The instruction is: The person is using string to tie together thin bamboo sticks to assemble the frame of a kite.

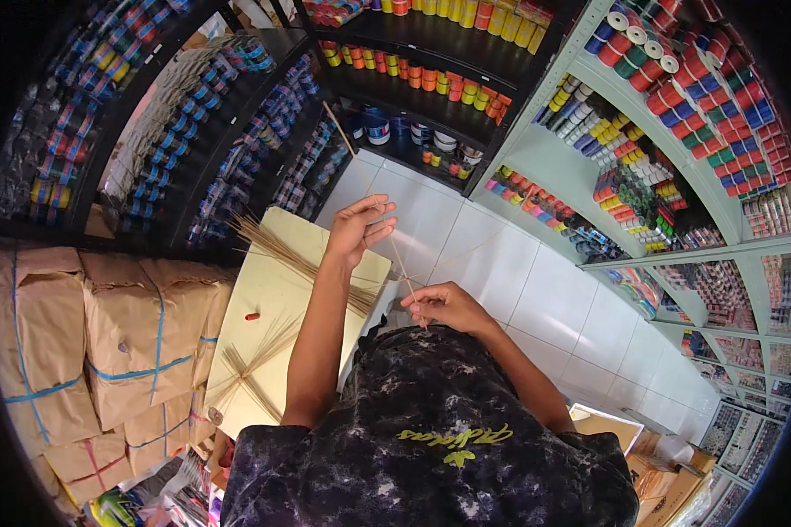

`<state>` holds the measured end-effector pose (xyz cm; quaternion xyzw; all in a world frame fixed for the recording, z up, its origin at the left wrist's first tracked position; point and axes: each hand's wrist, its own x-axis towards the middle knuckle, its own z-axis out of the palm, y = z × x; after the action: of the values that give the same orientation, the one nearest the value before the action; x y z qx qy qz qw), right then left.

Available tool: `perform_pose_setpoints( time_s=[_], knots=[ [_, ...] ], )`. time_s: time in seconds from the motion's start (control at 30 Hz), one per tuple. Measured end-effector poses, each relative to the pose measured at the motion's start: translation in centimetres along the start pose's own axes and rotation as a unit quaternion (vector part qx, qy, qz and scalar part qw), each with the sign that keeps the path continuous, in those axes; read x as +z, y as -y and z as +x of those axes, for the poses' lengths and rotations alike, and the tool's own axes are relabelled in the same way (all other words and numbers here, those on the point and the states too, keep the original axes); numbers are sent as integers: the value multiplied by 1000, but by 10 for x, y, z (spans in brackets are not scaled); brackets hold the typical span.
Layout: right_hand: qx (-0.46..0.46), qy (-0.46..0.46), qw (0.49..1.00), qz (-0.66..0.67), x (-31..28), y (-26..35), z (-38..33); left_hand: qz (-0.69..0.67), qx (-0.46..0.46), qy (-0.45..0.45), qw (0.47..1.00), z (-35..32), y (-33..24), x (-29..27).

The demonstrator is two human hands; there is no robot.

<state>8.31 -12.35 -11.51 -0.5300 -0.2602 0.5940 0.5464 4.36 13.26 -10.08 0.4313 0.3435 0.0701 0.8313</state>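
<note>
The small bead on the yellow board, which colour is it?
The bead is red-orange, seen in the head view.

A pale yellow board [277, 290] serves as the work surface, set low beside stacked brown paper parcels [105, 342] tied with blue string. On it lie 2 loose bundles of thin bamboo sticks [281, 250]: 1 fans across its far half, the other bundle [250, 364] spreads near its close end. A small red cylinder [252, 315] rests between them, touching neither. The board stands on a white tiled floor [510, 272], which runs between dark and grey shelves.
</note>
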Motion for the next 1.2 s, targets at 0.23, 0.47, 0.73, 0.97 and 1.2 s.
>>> perform_pose_setpoints(
  time_s=[0.23, 0.47, 0.73, 0.97, 1.2],
  knots=[
    [8, -3, 1000, 1, 0, -1, 0, 8, 2, 7, 1000, 1, 1, -1],
    [9, -3, 1000, 6, 0, -1, 0, 14, -2, 1, 1000, 1, 2, -1],
    [5, -4, 1000, -7, 1, 2, -1, 2, 0, -2, 1000, 1, 4, -3],
    [4, -3, 1000, -3, 1, -1, 0, 3, 6, -6, 1000, 1, 7, -5],
    [-1, -2, 1000, -13, 1, -2, -1, 0, -1, -18, 1000, -4, 4, -1]
  ],
)
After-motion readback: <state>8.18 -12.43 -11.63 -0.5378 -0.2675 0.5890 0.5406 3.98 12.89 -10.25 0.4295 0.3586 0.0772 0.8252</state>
